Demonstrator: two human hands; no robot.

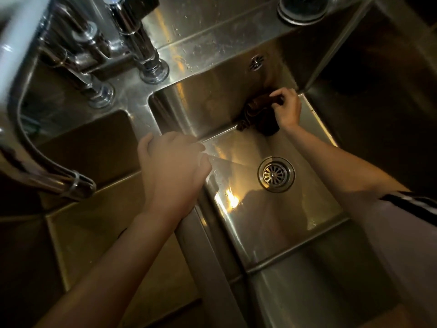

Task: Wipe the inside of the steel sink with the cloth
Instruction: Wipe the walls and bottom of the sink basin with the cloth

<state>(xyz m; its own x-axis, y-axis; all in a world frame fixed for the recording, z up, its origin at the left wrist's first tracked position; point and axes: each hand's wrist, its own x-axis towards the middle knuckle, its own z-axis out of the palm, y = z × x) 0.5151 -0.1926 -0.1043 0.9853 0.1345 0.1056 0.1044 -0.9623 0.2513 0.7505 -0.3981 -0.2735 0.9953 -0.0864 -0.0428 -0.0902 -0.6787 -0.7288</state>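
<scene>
The steel sink [238, 147] fills the view, with a round drain [276, 174] in the floor of its right basin. A dark brown cloth [257, 114] is bunched against the far wall of that basin, near its right corner. My right hand [287, 108] grips the top of the cloth and holds it to the wall. My left hand [171, 162] rests on the steel divider between the two basins, its fingers curled over the edge.
A second basin [94, 209] lies left of the divider. Chrome taps [142, 50] and a hose [47, 169] stand at the back left. An overflow grille [256, 62] sits above the cloth, and a round black fitting [302, 8] on the back ledge.
</scene>
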